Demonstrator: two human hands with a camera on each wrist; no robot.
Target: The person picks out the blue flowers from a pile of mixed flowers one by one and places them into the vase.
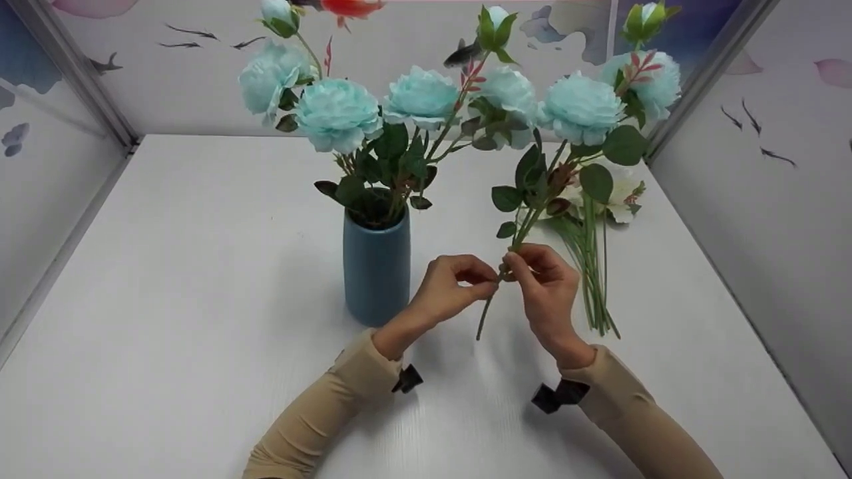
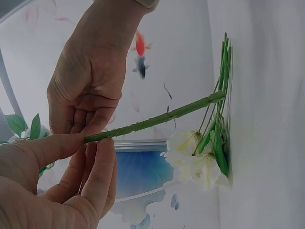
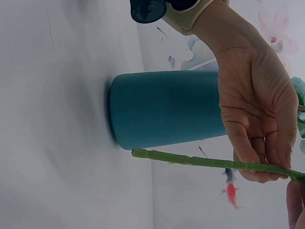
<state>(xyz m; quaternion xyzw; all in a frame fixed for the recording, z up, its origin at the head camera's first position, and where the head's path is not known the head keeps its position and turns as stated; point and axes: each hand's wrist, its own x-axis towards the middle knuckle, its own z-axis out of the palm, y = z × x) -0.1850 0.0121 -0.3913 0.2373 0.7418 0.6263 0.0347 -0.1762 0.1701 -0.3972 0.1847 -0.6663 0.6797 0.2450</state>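
Both hands hold a light-blue artificial rose spray point(image 1: 582, 106) upright at a slant, to the right of the vase. Thumb and fingertips of my left hand point(image 1: 447, 287) pinch its green stem point(image 2: 162, 118) low down. Just above, my right hand point(image 1: 549, 289) grips the same stem between thumb and fingers. The bare stem end point(image 3: 162, 156) sticks out below the hands, over the table. A blue vase point(image 1: 377, 273) stands beside my left hand, filled with similar light-blue roses point(image 1: 339, 114) and dark green leaves.
White flowers point(image 1: 624, 193) with long green stems lie on the white table point(image 1: 200, 279) behind and right of my right hand. Panels point(image 1: 213, 86) painted with fish and petals enclose the table at the back and sides. Each wrist carries a small black camera point(image 1: 560, 395).
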